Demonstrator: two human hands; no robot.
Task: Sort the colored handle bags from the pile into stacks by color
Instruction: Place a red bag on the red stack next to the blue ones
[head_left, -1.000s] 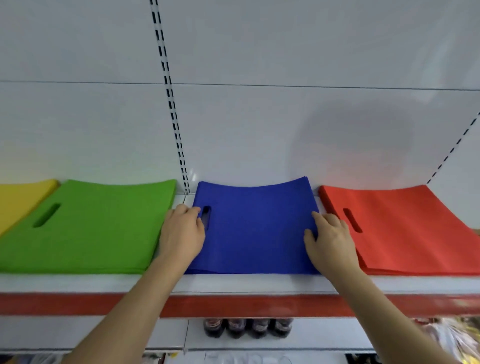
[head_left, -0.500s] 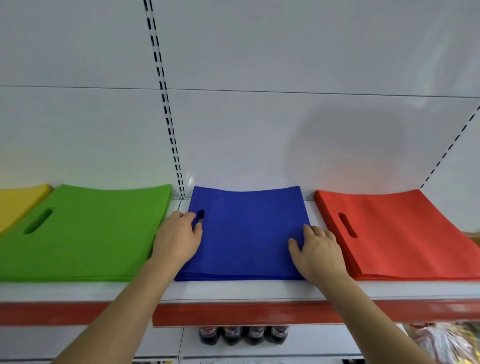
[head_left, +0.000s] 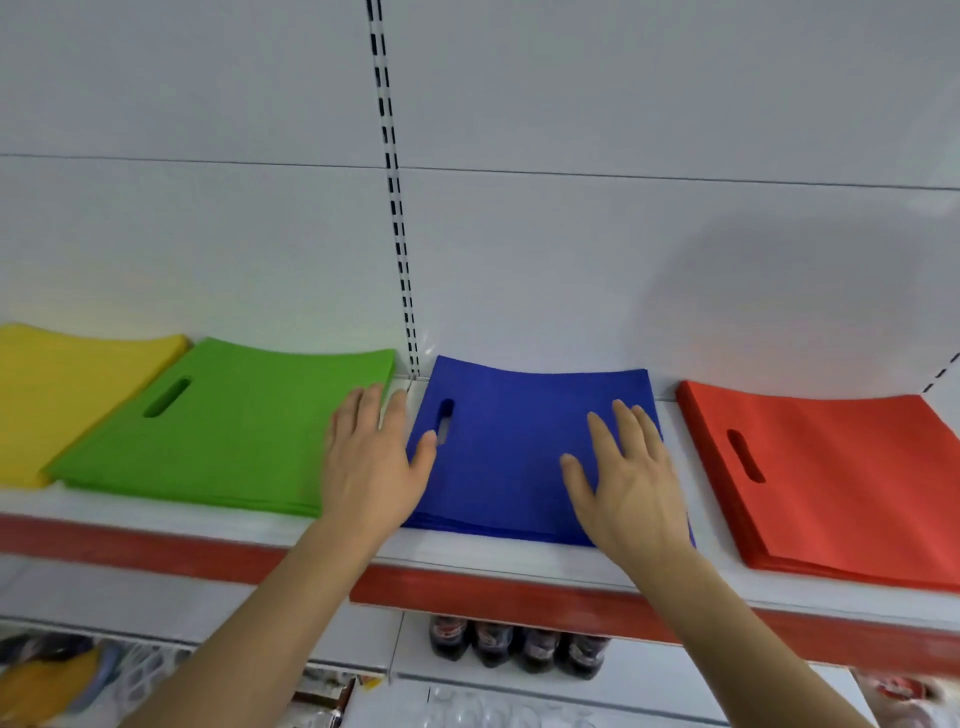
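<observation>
Head view shows the left hand (head_left: 371, 457) and right hand (head_left: 626, 478) both flat with fingers straight, gripping nothing, laid at the left and right edges of the blue stack (head_left: 514, 441). That stack lies on the white shelf (head_left: 498, 558) between the green stack (head_left: 234, 431) and red stack (head_left: 841, 478), with the yellow stack (head_left: 57, 395) far left.

Four bag stacks: yellow stack (head_left: 62, 395), green stack (head_left: 234, 431), blue stack (head_left: 519, 447), red stack (head_left: 841, 478), four bottles (head_left: 519, 647), two hands

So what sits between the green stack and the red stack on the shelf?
In the head view, the blue stack lies between the green stack and red stack, with both hands on it.
</observation>
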